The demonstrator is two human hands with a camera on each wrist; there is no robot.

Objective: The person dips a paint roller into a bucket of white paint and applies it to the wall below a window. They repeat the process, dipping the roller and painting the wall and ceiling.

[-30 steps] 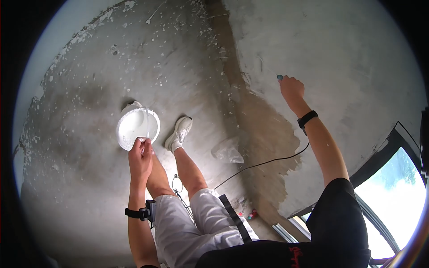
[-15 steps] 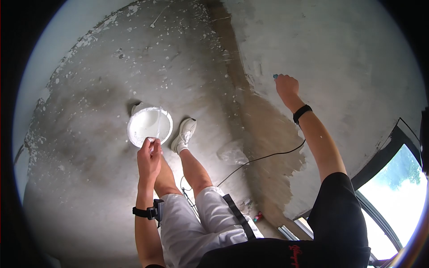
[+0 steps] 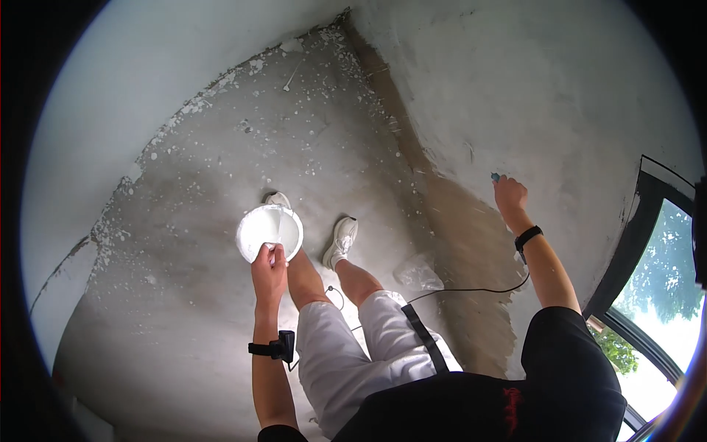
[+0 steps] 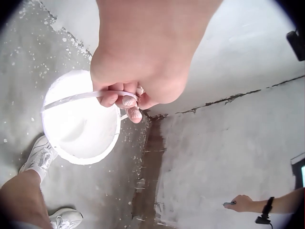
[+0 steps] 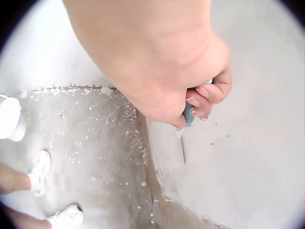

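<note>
My left hand [image 3: 269,276] grips the thin handle [image 4: 71,98] of a white bucket [image 4: 82,156], which hangs in front of my legs; white smears mark the fingertips. Pale material lies inside the bucket. At the right, my right hand [image 3: 511,197] is curled round the blue-green handle [image 5: 188,116] of a tool held at the wall [image 3: 560,110]. In the right wrist view a thin dark edge runs from the handle along the wall; the rest of the tool is hard to make out.
White spatters dot the grey floor [image 3: 213,162]. A brown unpainted band [image 3: 460,221] runs along the wall's base. A clear plastic bag [image 3: 420,274] lies near my shoe [image 3: 342,239]. A black cable [image 3: 471,290] hangs towards my right wrist; a window [image 3: 659,265] is at the right.
The head view has shifted, so hands, bucket and legs appear farther right and lower, with more of the far left wall showing. Both hands keep their holds.
</note>
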